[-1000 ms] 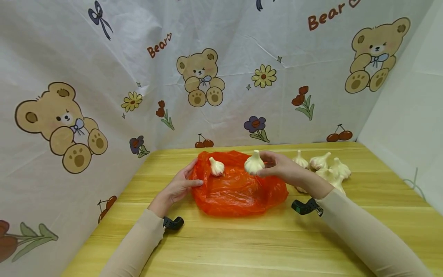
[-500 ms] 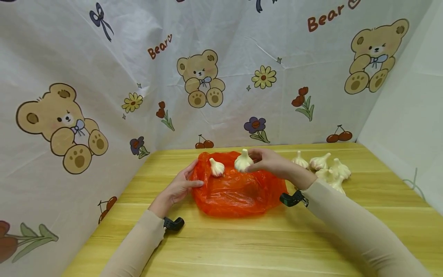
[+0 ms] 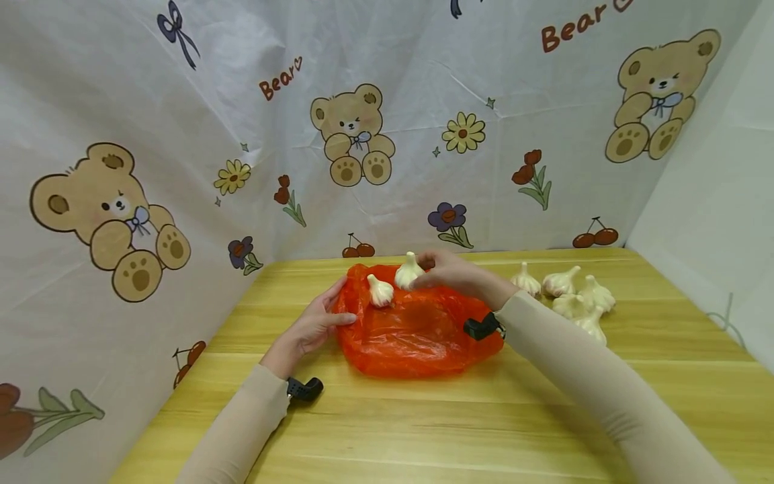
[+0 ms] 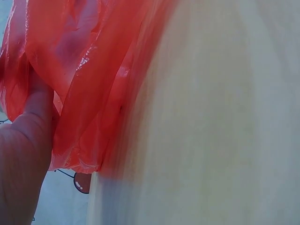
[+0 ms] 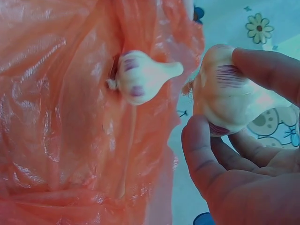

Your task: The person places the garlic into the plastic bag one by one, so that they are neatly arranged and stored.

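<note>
A red plastic bag [image 3: 417,336] lies spread on the table. The left hand [image 3: 314,326] grips its left edge, thumb in front and fingers behind; in the left wrist view the thumb [image 4: 40,101] goes into the folds of the red film [image 4: 93,93]. One garlic bulb [image 3: 380,291] rests on the bag near that hand, and shows as a bulb [image 5: 143,77] in the right wrist view. Above the bag's back part, the right hand [image 3: 450,272] pinches another garlic bulb [image 3: 408,271] between thumb and fingers, its stem upward; the held bulb [image 5: 229,93] appears close in the right wrist view.
Several garlic bulbs [image 3: 580,299] are grouped on the wooden table [image 3: 387,430] to the right of the bag. A patterned cloth [image 3: 399,222] hangs behind and to the left. At the right stands a white wall [image 3: 713,222], with a thin cord near its foot.
The right hand has moved left across the bag with its garlic bulb, closer to the bulb lying there. The left hand has stayed in place on the bag's edge.
</note>
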Tool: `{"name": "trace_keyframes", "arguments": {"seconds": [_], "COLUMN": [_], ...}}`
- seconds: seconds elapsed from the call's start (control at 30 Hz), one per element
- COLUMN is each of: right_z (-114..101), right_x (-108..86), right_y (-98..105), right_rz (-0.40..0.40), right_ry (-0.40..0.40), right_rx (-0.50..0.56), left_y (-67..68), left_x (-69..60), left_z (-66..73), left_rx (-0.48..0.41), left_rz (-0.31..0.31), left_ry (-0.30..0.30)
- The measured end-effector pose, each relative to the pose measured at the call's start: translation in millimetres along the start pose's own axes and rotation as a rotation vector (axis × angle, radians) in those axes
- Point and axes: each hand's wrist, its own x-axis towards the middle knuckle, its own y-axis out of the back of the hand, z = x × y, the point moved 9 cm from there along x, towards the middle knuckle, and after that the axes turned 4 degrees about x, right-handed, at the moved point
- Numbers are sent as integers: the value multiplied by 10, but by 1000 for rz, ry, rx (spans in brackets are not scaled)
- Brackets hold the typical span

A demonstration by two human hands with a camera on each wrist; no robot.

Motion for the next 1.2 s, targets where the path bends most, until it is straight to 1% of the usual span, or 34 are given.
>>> {"name": "trace_keyframes", "arguments": {"seconds": [0.2, 0.37, 0.5, 0.7, 0.77, 0.97, 1.2], "right_z": [109, 198, 294, 403, 435, 504, 588], "right_x": [181, 269, 318, 364, 375, 396, 414], "right_y": [8, -11, -19, -25, -25, -52, -98], "right_rz": [28, 23, 40, 78, 95, 108, 92], "right_ry": [-48, -89, -126, -125, -128, -143, -146], "right_rx": [-20, -28, -61, -171, -193, -183, -193], "left_y": [-21, -27, -23, -19, -22, -26, -14], "left_x": [1, 4, 9, 3, -1, -7, 2], "left_z": [18, 33, 30, 19, 18, 18, 0], "left_rx": [-6, -11, -14, -26, -26, -27, -26], "left_rz": [-7, -9, -12, -14, -12, -11, 3], "left_ry": [-8, -13, -12, -11, -12, -8, -12]}}
